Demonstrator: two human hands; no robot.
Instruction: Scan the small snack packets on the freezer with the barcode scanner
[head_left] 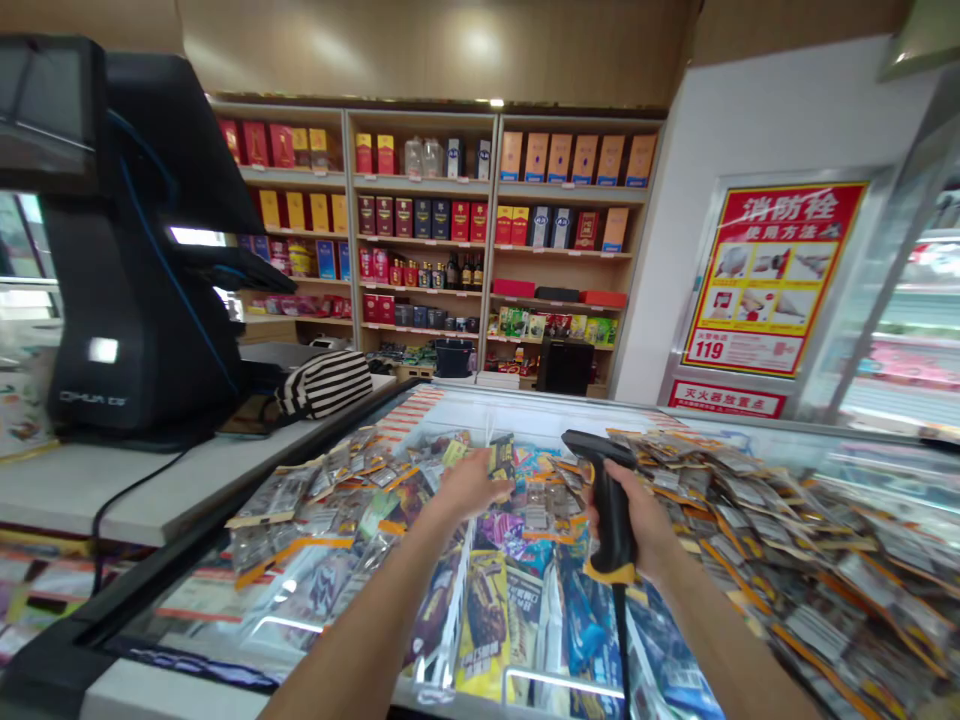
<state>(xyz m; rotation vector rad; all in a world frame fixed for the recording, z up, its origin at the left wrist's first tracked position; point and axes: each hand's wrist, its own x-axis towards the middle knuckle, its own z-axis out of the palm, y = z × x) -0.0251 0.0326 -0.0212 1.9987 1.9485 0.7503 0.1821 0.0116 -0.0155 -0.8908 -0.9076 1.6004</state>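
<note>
Scanner (613,512), black and pistol-shaped, in right grip (648,518) near glossy packets (757,520)

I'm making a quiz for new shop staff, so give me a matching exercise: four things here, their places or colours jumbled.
1. Handheld scanner
2. Checkout terminal
3. Rounded item beside the terminal
4. Wall poster

A. Black and white stripes
B. In the right hand
C. Mostly red
D. At the far left

Pairs: 1-B; 2-D; 3-A; 4-C
</note>
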